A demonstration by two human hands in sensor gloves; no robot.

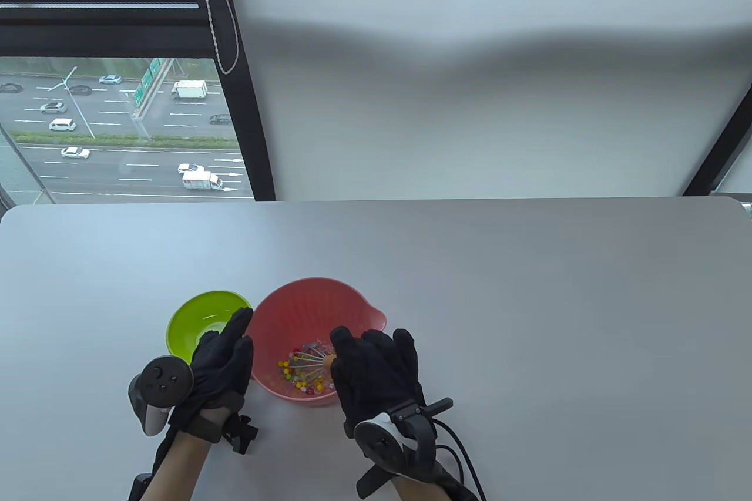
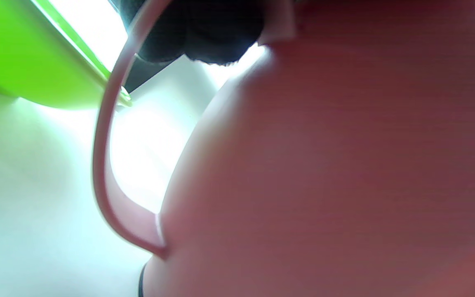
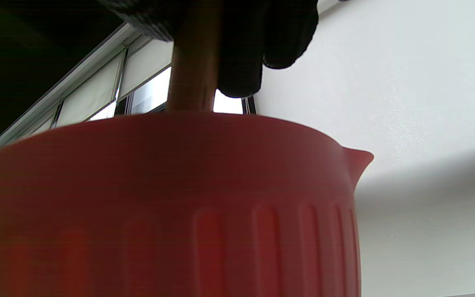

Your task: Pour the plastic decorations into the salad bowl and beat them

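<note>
Daylight from a tall window with a black frame, a beaded blind cord and a highway outside is falling across a smooth pale grey worktop, behind which a plain white wall is rising. Near the front edge, a pink plastic salad bowl is sitting on that surface; it is round, with a small pouring spout on its right rim and vertical ribs moulded into its outer wall, as the right wrist view is showing. Small glossy plastic decorations in red, yellow and other colours are lying scattered at its bottom. Among them the thin wire loops of a whisk are resting, while its wooden handle is rising out of the bowl into the right hand, whose black-gloved fingers are wrapping around it. The left hand is lying along the bowl's left side with fingers fairly straight, its fingertips showing at the pink loop handle in the left wrist view; whether they are curling over it is hard to tell. Just left of the bowl, a smaller lime-green plastic bowl is standing, shiny and shallow, partly covered by the left hand.
</note>
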